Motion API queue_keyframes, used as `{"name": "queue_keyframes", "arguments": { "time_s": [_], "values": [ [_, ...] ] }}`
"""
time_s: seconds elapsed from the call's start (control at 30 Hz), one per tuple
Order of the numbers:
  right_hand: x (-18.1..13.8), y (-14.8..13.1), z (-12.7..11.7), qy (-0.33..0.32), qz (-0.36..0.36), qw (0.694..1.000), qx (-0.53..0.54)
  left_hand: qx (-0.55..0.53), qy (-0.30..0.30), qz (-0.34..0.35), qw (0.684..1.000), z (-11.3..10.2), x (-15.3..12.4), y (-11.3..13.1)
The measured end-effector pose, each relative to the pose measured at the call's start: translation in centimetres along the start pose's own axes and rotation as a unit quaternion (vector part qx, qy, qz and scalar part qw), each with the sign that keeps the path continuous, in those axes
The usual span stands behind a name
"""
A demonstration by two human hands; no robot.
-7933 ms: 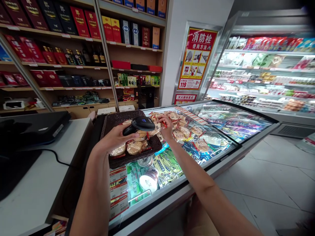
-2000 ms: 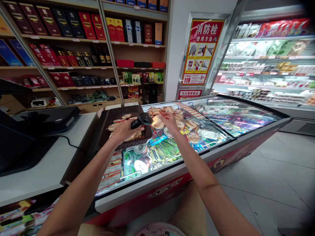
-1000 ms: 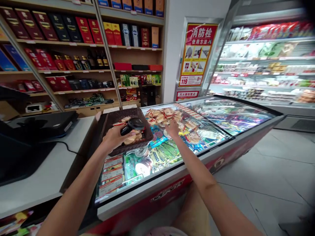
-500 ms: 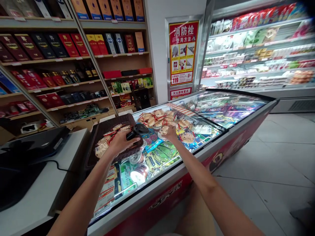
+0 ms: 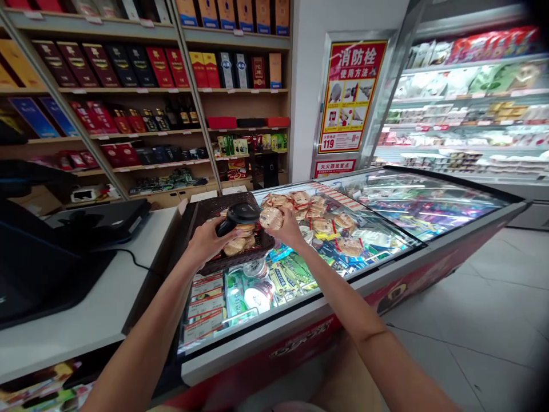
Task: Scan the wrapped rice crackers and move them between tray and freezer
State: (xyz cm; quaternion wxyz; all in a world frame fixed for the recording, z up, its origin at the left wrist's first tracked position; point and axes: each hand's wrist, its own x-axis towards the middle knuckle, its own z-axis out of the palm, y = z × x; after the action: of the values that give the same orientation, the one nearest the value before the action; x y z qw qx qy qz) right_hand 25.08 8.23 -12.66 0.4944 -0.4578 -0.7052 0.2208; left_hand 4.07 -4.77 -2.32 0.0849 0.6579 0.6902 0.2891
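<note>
My left hand (image 5: 209,241) is wrapped round the handle of a black handheld barcode scanner (image 5: 242,214), whose head points right. Just in front of that head, my right hand (image 5: 289,230) grips a round flat bread in clear wrapping (image 5: 271,218). Under the scanner stands a dark brown woven basket (image 5: 206,207) holding more wrapped breads (image 5: 238,246). A pile of similar wrapped breads (image 5: 318,207) lies on the glass top of a chest freezer (image 5: 364,200), beyond my right hand.
Coloured frozen packs and tubs (image 5: 259,296) show through the freezer glass. On the left is a white counter (image 5: 103,280) with a black device and cable. Shelves of boxes (image 5: 154,68) line the back; a fire-hydrant sign (image 5: 352,94) and a lit fridge (image 5: 463,114) are to the right.
My right hand has lifted a wrapped bread from the pile and brought it left, close to the scanner. The scanner head is raised a little. The view has turned left.
</note>
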Motion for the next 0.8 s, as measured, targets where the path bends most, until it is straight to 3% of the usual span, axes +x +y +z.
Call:
{"name": "queue_keyframes", "arguments": {
  "time_s": [0.2, 0.43, 0.63, 0.8],
  "values": [
    [-0.3, -3.2, 3.0, -0.113, -0.035, 0.992, 0.050, -0.014, 0.018, -0.012, 1.000, -2.3, -2.5, -2.2],
    [-0.9, -5.9, 4.5, -0.227, -0.052, 0.961, 0.150, 0.007, 0.020, -0.035, 0.999, -4.1, -4.1, -5.0],
    [-1.3, -7.0, 4.9, -0.246, -0.040, 0.953, 0.171, 0.015, 0.020, -0.038, 0.999, -4.6, -4.9, -6.3],
    [-1.3, -6.6, 5.4, -0.204, -0.039, 0.970, 0.124, 0.012, 0.008, -0.036, 0.999, -4.5, -5.9, -7.4]
  ]
}}
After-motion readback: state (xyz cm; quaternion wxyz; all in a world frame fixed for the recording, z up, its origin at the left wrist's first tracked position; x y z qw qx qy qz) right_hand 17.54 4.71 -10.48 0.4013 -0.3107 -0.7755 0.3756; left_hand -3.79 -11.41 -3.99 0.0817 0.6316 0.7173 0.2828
